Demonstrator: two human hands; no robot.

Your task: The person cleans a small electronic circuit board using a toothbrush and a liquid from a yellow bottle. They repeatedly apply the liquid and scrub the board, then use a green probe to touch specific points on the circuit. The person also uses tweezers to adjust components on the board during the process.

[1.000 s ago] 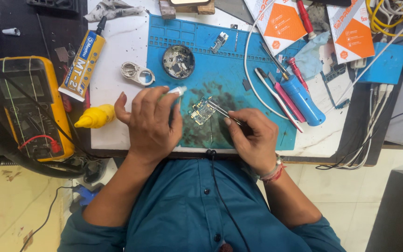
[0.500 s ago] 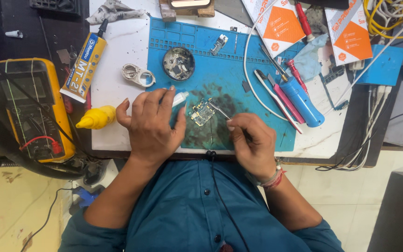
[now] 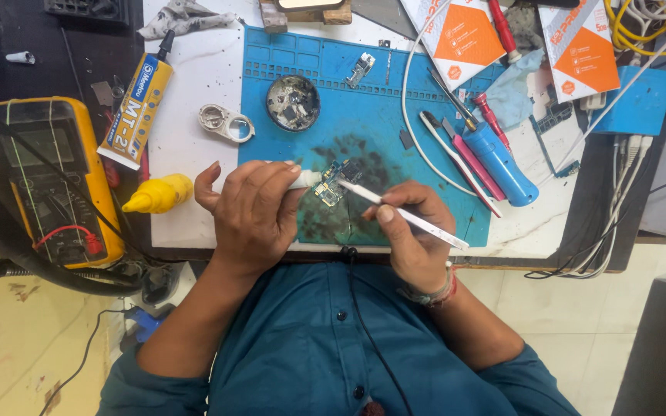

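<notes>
— Two hands work low on a blue mat [image 3: 425, 154]. What does each one hold?

— Left hand [image 3: 252, 212] is curled around a small white tube [image 3: 304, 179], its tip against a little circuit board [image 3: 334, 183]. Right hand [image 3: 414, 231] pinches a white tool [image 3: 402, 216] like a pen, the point resting on the board's right edge.

— Where is the board?

— On a dark, stained patch of the mat, between the two hands, near the table's front edge.

— What lies around?

— Behind the board sits a round dish [image 3: 293, 102] of small parts. Right of it lie a blue screwdriver [image 3: 499, 166] and a red one [image 3: 489, 119]. Left of the mat: a yellow glue tube [image 3: 136, 112], a yellow bottle [image 3: 159, 195] and a yellow multimeter [image 3: 48, 181], all well apart from the board.
</notes>
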